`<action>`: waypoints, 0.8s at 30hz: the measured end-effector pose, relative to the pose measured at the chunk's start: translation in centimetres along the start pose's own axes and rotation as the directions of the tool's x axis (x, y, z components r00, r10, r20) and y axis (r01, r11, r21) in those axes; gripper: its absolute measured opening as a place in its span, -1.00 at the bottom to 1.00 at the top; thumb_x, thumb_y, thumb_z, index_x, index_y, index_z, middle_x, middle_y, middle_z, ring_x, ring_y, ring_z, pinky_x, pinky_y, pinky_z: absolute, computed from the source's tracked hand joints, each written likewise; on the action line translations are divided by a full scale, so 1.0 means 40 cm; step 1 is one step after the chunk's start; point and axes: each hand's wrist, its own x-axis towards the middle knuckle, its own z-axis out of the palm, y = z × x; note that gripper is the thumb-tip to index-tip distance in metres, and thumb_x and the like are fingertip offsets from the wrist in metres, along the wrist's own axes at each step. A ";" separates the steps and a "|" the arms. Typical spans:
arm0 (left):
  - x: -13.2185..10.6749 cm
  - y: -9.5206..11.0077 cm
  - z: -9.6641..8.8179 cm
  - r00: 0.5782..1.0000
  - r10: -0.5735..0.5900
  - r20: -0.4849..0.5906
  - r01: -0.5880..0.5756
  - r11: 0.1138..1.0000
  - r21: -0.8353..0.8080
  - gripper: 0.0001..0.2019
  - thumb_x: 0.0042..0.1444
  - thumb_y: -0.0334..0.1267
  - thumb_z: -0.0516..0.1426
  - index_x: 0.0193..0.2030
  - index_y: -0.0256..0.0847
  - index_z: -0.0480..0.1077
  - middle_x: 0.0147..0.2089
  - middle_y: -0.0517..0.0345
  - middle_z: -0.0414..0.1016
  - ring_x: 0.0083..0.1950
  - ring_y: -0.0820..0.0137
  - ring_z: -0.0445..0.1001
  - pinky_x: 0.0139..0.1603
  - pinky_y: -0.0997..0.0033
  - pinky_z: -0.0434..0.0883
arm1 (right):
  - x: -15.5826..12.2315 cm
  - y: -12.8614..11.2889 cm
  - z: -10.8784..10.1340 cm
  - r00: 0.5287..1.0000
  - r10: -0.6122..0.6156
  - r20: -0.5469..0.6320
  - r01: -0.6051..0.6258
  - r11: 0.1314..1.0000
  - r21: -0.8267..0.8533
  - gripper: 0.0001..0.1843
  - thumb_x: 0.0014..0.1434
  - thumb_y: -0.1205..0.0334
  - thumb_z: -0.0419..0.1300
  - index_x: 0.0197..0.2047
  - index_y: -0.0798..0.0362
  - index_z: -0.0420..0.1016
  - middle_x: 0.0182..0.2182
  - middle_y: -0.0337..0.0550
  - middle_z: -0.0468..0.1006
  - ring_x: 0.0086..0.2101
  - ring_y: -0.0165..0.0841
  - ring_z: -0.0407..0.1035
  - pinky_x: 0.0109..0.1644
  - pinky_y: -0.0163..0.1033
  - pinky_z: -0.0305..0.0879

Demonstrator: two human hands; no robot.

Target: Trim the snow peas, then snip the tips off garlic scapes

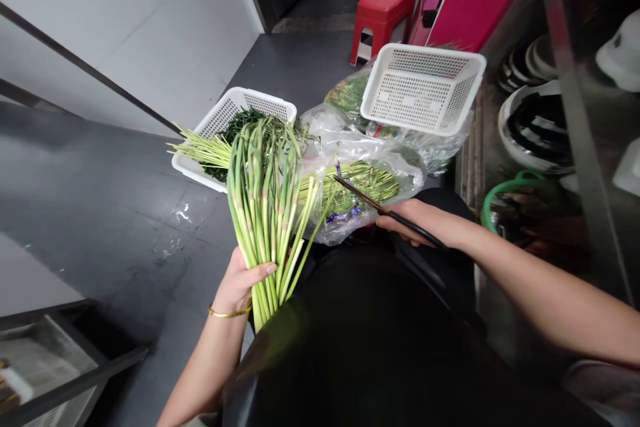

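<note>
My left hand (pixel 245 277) is wrapped round a thick bunch of garlic scapes (pixel 263 220), its thumb across the stems. The bud ends fan out away from me and droop; a few stems lean out to the right. Dark scissors (pixel 373 203) are in my right hand (pixel 420 220), their blades pointing forward and left and looking nearly closed. Below the blades lies a clear plastic bag (pixel 410 163) with more garlic scapes (pixel 373 183) bound by blue-printed tape. Behind the bunch, a white basket (pixel 205 177) holds cut pale stems (pixel 207 149) and dark green pieces (pixel 240 123).
A second white basket (pixel 420 90) rests tilted on bagged greens (pixel 345 97). Beyond it stands a red stool (pixel 385 13). On my right are a shelf with bowls (pixel 537 127) and a green-rimmed basket (pixel 515 183). A metal frame (pixel 75 380) stands at lower left.
</note>
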 end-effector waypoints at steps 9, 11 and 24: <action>0.012 0.005 0.011 1.000 -0.016 0.013 0.016 1.000 0.017 -0.54 -0.33 -0.37 0.35 -0.16 -0.19 0.46 -0.25 0.05 0.57 -0.23 0.17 0.56 -0.21 0.23 0.54 | 0.017 -0.011 -0.020 0.997 -0.027 0.074 0.027 1.000 0.002 -0.47 0.28 -0.17 -0.18 -0.39 0.07 0.33 -0.57 -0.24 0.39 -0.56 -0.44 0.28 -0.45 -0.34 0.13; 0.010 0.003 0.012 1.000 -0.013 0.015 0.012 1.000 0.028 -0.55 -0.34 -0.37 0.35 -0.18 -0.21 0.46 -0.22 0.03 0.57 -0.22 0.16 0.56 -0.20 0.22 0.54 | 0.037 -0.013 -0.021 0.999 -0.030 0.042 0.032 0.999 -0.027 -0.44 0.26 -0.20 -0.16 -0.45 0.07 0.32 -0.60 -0.24 0.36 -0.57 -0.45 0.27 -0.46 -0.35 0.10; 0.023 0.004 0.002 0.997 -0.047 0.057 0.054 0.989 -0.140 -0.58 -0.27 -0.38 0.30 -0.15 -0.23 0.47 -0.13 -0.01 0.56 -0.27 0.21 0.56 -0.29 0.27 0.54 | -0.052 -0.083 -0.022 0.993 -0.115 0.003 0.115 0.993 -0.004 -0.60 0.23 -0.09 -0.02 -0.42 0.05 0.32 -0.54 -0.20 0.42 -0.54 -0.41 0.30 -0.45 -0.33 0.12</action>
